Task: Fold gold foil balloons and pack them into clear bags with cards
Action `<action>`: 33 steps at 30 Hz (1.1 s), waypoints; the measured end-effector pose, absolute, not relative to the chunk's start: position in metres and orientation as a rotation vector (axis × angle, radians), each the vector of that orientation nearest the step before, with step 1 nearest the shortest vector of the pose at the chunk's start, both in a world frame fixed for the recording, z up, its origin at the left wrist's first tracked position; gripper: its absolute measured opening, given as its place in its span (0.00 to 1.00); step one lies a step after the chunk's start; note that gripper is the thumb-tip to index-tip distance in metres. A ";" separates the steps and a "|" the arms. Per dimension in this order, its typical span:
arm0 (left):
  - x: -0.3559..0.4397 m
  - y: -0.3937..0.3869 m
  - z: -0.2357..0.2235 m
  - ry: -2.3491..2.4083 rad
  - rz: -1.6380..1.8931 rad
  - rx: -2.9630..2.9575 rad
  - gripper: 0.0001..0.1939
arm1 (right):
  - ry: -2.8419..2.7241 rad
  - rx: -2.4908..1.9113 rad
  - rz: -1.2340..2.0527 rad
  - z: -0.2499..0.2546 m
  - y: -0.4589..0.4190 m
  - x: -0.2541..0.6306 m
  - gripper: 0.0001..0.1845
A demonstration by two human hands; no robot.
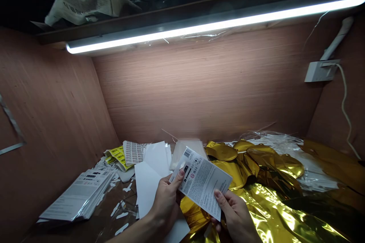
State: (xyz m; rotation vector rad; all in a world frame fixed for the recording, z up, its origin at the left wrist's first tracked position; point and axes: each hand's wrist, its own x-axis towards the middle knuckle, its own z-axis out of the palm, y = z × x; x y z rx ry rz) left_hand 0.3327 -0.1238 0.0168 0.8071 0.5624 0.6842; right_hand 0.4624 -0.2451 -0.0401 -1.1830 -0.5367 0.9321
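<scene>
A printed packaging card with a barcode and small text is held tilted at the front centre. My left hand grips its left edge, thumb on the printed face. At the lower right corner, my right hand pinches the same card, thumb on top and fingers behind. Beneath and right of the card lie shiny gold foil pieces. White paper sheets lie under and beside my left forearm. Over on the left rests a stack of similar printed cards.
Yellow label sheets and a white label sheet lie behind the stack. Small white cut-outs are scattered on the brown surface. Clear plastic bags sit at right. A light tube hangs below the shelf; a power socket is at right.
</scene>
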 end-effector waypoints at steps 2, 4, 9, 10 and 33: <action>0.330 -0.115 0.020 0.534 0.685 0.870 0.21 | -0.544 -1.208 0.917 -0.037 -0.247 0.464 0.38; 0.328 -0.106 0.021 0.500 0.667 0.942 0.21 | -0.555 -1.235 0.883 -0.036 -0.247 0.465 0.39; 0.328 -0.099 0.012 0.525 0.719 1.026 0.23 | -0.496 -1.228 0.844 -0.038 -0.245 0.467 0.38; 0.329 -0.100 0.011 0.532 0.724 1.028 0.23 | -0.482 -1.237 0.842 -0.039 -0.245 0.468 0.38; 0.331 -0.120 0.026 0.531 0.753 0.816 0.21 | -0.643 -1.285 0.830 -0.040 -0.248 0.460 0.38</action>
